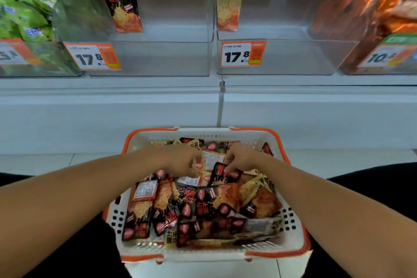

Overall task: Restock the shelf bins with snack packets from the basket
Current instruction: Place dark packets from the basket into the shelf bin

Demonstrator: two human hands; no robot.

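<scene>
A white basket with orange rim (300, 241) sits on the floor before me, full of several black and yellow snack packets (203, 207). Both hands reach into its far half. My left hand (180, 160) pinches a yellow packet (200, 165) at its edge. My right hand (241, 158) pinches the top of a black packet (222, 175). Above, two clear shelf bins stand nearly empty: the left bin (162, 56) has a black sample packet (123, 8) on its wall, the right bin (293, 56) a yellow sample packet (228, 8).
Price tags reading 17.8 (93, 57) (242, 53) are fixed to both bin fronts. A bin of green packets (24, 9) lies at far left, a bin of orange packets (372, 16) at far right. A white shelf base (203, 108) runs behind the basket.
</scene>
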